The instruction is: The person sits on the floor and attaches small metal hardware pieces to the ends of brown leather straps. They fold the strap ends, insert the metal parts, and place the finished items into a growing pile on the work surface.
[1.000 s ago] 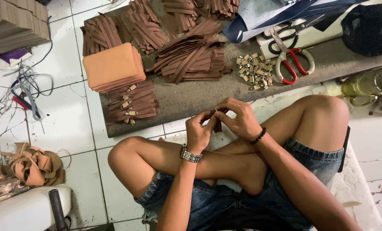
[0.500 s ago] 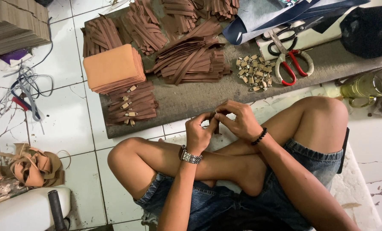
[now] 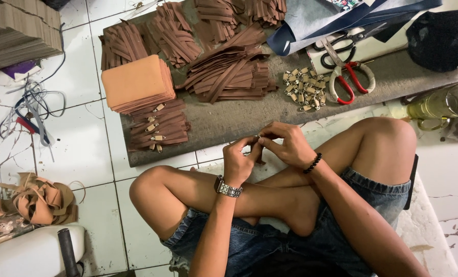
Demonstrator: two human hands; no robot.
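My left hand (image 3: 239,161) and my right hand (image 3: 288,143) meet above my crossed legs, both pinching a short brown zipper strip (image 3: 258,149) with a small metal slider at its top. A metal watch sits on the left wrist, a black bead bracelet on the right. Just beyond the hands lies a grey-brown board (image 3: 229,120). On it are a pile of brown zipper strips (image 3: 229,72), a heap of metal sliders (image 3: 303,88), a stack of tan leather pieces (image 3: 136,82) and a small stack of strips fitted with sliders (image 3: 157,128).
Red-handled and black scissors (image 3: 344,66) lie at the board's right end near blue-grey fabric (image 3: 321,20). A glass mug (image 3: 442,105) and black bag (image 3: 442,36) are far right. Cables (image 3: 29,110), leather scraps (image 3: 36,200) and cardboard (image 3: 16,31) are on the tiled floor, left.
The hands stay in the same spot; only the fingers shift slightly on the strip and slider.
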